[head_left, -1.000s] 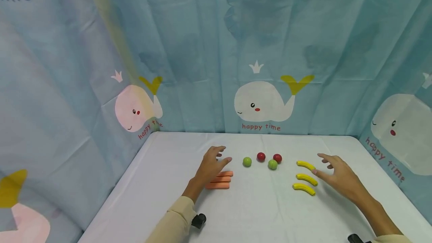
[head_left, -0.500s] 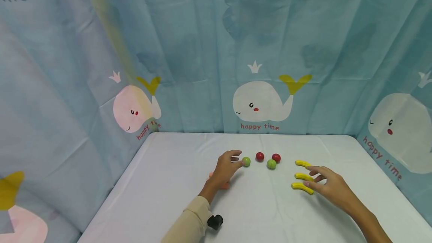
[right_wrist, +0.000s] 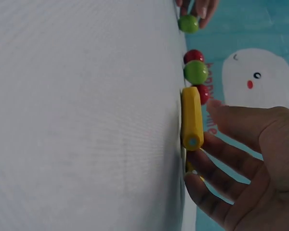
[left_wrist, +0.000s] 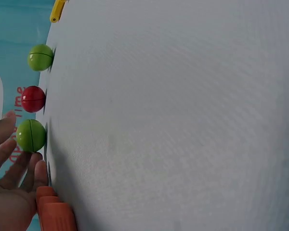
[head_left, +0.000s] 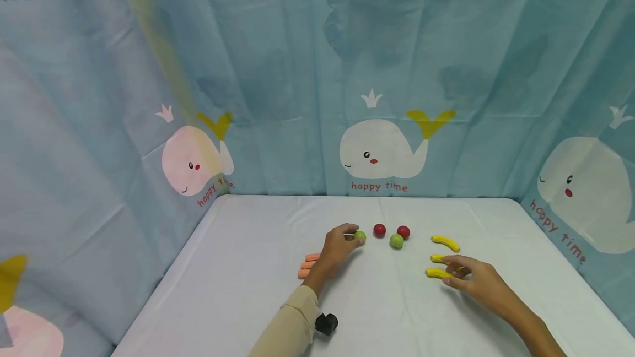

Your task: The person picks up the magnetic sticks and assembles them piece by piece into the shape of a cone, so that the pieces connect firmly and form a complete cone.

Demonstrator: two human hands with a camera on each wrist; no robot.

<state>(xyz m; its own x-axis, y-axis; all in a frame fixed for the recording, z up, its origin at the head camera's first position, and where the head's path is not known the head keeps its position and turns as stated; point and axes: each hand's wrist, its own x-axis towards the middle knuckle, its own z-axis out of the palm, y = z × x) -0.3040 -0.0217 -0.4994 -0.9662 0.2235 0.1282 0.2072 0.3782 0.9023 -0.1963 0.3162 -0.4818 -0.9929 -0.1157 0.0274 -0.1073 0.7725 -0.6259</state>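
Observation:
My left hand (head_left: pixel 339 247) reaches round the left green ball (head_left: pixel 360 236), which has a seam round its middle. In the left wrist view, fingertips stand right at that ball (left_wrist: pixel 31 135), the thumb apart from the others. My right hand (head_left: pixel 478 280) hovers at the nearer yellow toy bananas, fingers spread over the middle banana (head_left: pixel 437 258) and thumb at the nearest banana (head_left: pixel 436 272). In the right wrist view a banana (right_wrist: pixel 191 118) lies in front of the parted thumb and fingers. The far banana (head_left: pixel 445 243) lies untouched.
Between the hands lie a red ball (head_left: pixel 379 230), a second red ball (head_left: pixel 403 232) and another green ball (head_left: pixel 396 241). Several orange sticks (head_left: pixel 303 274) lie partly hidden under the left forearm. A blue whale-print curtain (head_left: pixel 278 153) hangs behind the white table (head_left: pixel 238 269).
My left hand has moved right from above the orange sticks to the left green ball. My right hand has come left and nearer, from the far banana to the two nearer ones.

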